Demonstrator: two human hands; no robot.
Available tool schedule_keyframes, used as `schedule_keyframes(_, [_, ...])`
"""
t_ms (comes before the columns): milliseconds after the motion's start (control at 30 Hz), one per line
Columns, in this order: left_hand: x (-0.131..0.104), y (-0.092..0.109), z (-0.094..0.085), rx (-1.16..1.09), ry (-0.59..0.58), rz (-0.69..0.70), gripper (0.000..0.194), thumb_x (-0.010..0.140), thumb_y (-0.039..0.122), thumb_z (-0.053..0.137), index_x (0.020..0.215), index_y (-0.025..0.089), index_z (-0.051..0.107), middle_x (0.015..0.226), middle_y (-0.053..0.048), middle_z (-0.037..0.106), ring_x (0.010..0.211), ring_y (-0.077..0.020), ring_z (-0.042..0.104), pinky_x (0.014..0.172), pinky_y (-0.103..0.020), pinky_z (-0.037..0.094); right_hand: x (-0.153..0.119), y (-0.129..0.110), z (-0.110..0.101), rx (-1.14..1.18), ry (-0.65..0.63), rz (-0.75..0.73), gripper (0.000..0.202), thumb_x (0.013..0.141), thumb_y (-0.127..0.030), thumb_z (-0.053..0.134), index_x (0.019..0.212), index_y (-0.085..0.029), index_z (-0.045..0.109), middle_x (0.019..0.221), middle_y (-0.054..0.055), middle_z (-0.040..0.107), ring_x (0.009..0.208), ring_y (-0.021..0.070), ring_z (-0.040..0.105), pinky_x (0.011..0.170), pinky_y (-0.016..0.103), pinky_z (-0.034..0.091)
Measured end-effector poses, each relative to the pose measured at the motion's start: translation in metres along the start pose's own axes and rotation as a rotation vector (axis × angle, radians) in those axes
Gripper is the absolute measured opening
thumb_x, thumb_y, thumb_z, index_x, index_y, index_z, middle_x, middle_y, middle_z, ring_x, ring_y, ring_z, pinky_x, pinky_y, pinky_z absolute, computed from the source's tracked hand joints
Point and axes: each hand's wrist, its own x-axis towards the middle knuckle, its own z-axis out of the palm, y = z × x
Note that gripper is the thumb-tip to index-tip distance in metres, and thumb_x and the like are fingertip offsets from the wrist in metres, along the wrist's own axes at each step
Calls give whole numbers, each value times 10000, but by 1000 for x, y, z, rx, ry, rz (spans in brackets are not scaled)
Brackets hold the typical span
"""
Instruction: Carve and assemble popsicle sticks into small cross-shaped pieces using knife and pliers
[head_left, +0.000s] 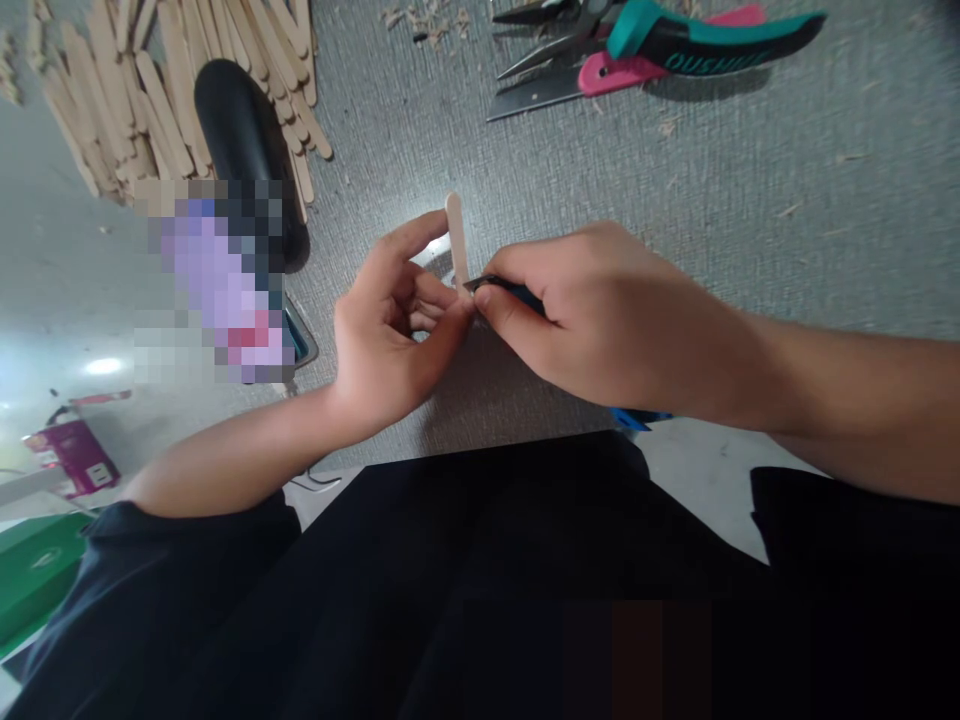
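Note:
My left hand (401, 320) pinches the lower end of a pale wooden craft stick (456, 235) between thumb and fingers, and its index finger rests against the stick's upper part. The stick stands nearly upright in view, its rounded end at the top. From the right, my right hand (600, 310) grips a blue-handled tool (525, 293) with a dark metal tip. That tip meets the stick close to my left thumb. My palm hides most of the tool, so its exact kind is unclear. A bit of blue (641, 418) shows below my right wrist.
Many loose craft sticks (176, 90) lie at the upper left beside a black rounded case (244, 150) and a blurred purple item (217, 280). Teal-handled pliers (712, 40) lie by a pink-handled blade (540, 97). Wood shavings (435, 20) dot the grey tabletop (750, 220).

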Motion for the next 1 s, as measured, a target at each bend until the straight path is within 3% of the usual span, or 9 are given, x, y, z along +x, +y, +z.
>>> schedule_keyframes(100, [-2,2,-1,44,0,-33,475,1028,253,871,1475,278,712,834,24,741,679,-139,700,625,-297,546,1,-1,2,-5,-10,25,442,1088,-181,534,736,-297,294,685,29,500,690,237,490,747,432,358])
schedule_keyframes(200, [-2,-2,-1,75,14,-14,446,1040,279,854,1467,316,728,832,26,727,681,-144,693,651,-314,560,1,-4,4,-20,-9,51,436,1089,-189,536,737,-295,302,689,29,498,673,229,450,721,429,325])
schedule_keyframes(400, [-5,-9,1,132,46,-37,609,943,347,982,1488,311,711,839,36,724,701,-152,701,633,-300,542,4,-8,5,20,-40,94,407,1078,-234,538,735,-305,331,664,46,472,710,274,484,740,447,318])
schedule_keyframes(567, [-7,-4,-2,136,57,-140,544,1021,404,920,1511,271,725,890,-7,762,912,-225,791,719,-313,589,11,-4,0,144,-119,180,432,1096,-208,554,693,-294,424,667,64,564,729,269,560,728,442,382])
schedule_keyframes(733, [-7,-7,-4,90,28,-206,565,1032,363,898,1551,245,708,953,-32,791,1085,-280,808,820,-328,629,8,-8,4,9,-40,66,403,1059,-183,566,700,-291,420,655,66,558,712,267,548,699,431,358])
schedule_keyframes(833, [-7,-8,-5,98,11,-203,567,1049,363,885,1564,226,692,922,-26,771,1046,-254,791,841,-315,624,7,-9,4,-67,-47,85,388,1051,-159,556,710,-281,417,679,64,563,688,243,504,718,423,354])
schedule_keyframes(1000, [-9,-5,-6,195,13,-142,551,1043,360,890,1536,206,696,886,-5,761,921,-208,753,812,-298,610,14,-2,-4,240,-165,181,408,1061,-190,613,680,-261,484,643,37,566,675,205,524,675,385,373])
